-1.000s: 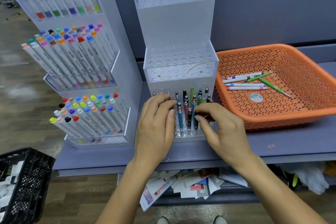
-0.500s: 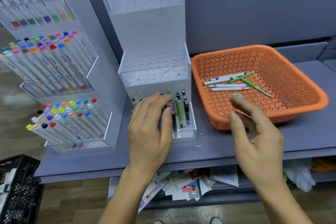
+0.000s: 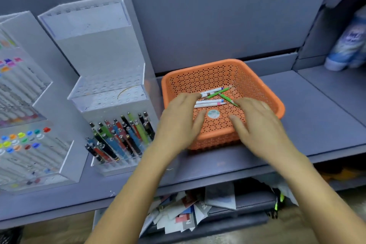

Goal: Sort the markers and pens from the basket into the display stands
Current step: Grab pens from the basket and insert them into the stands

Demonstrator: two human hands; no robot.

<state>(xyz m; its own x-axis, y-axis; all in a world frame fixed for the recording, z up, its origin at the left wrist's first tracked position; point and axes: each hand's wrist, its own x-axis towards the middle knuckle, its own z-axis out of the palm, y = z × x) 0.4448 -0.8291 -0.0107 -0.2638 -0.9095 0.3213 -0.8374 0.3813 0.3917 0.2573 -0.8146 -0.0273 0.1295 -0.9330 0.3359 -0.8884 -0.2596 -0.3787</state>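
An orange perforated basket [image 3: 263, 93] sits on the grey shelf and holds several white pens [image 3: 210, 103] and two green pens [image 3: 217, 92]. My left hand [image 3: 178, 121] reaches over the basket's near left rim, fingers straight, fingertips by the white pens' ends. My right hand [image 3: 257, 123] hovers over the basket's near right side, fingers spread, its fingertips close to one green pen [image 3: 227, 99]. Neither hand holds anything. The clear pen stand [image 3: 111, 93] to the left carries several pens [image 3: 120, 136] in its lowest tier. The marker stand [image 3: 25, 125] is at far left.
A grey back wall rises behind the shelf. A blue and white package [image 3: 348, 45] stands in the right-hand bay. Loose papers and cards [image 3: 184, 212] lie on the lower shelf beneath. A round sticker [image 3: 213, 113] lies on the basket floor.
Both hands left the pen stand's lowest tier and moved right into the basket. The view swung right, pushing the stands to the left.
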